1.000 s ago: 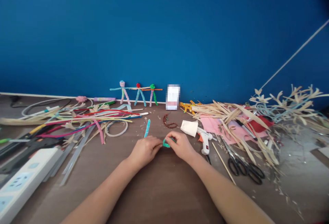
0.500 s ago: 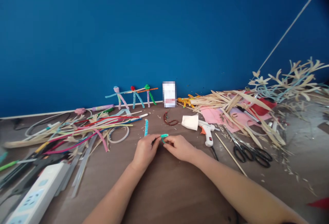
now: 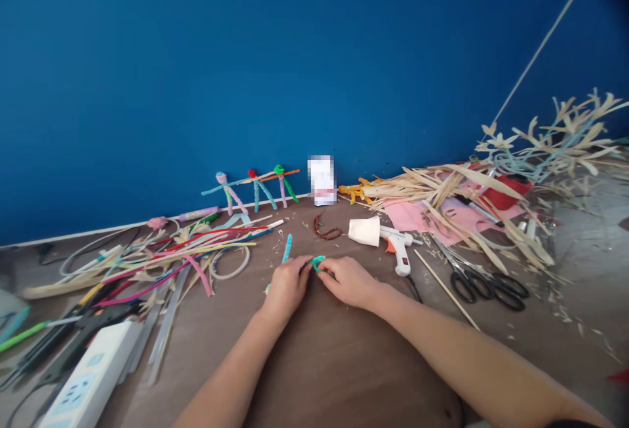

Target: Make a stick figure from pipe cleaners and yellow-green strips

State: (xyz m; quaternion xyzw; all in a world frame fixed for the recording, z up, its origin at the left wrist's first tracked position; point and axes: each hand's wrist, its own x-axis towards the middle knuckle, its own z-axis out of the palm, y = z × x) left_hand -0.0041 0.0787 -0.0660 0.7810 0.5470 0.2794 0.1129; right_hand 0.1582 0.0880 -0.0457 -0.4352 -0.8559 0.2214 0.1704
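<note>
Between my fingertips, near the middle of the table, is a small teal fuzzy piece [image 3: 317,262]. My left hand [image 3: 289,284] pinches its left side with bent fingers. From the right, my right hand [image 3: 346,279] grips the other side, its fingers closed. Part of the piece is hidden by the fingers. A light-blue fuzzy stick [image 3: 287,248] stretches up from behind my left hand. Just beyond my hands lies a brown bead bracelet [image 3: 325,231]. A white glue gun [image 3: 401,252] with a white cover on one end rests to the right.
Three fuzzy stick figures [image 3: 256,191] lean at the blue wall beside a white card [image 3: 322,182]. Coloured strips [image 3: 196,251] and a power strip [image 3: 91,375] lie left; scissors [image 3: 491,284], a thin wooden stick [image 3: 445,288] and dried leaves [image 3: 442,185] lie right.
The view has tilted and shifted slightly. My hands stay together at the teal piece, which looks more curled. More of the light-blue stick's lower end shows beside my left hand.
</note>
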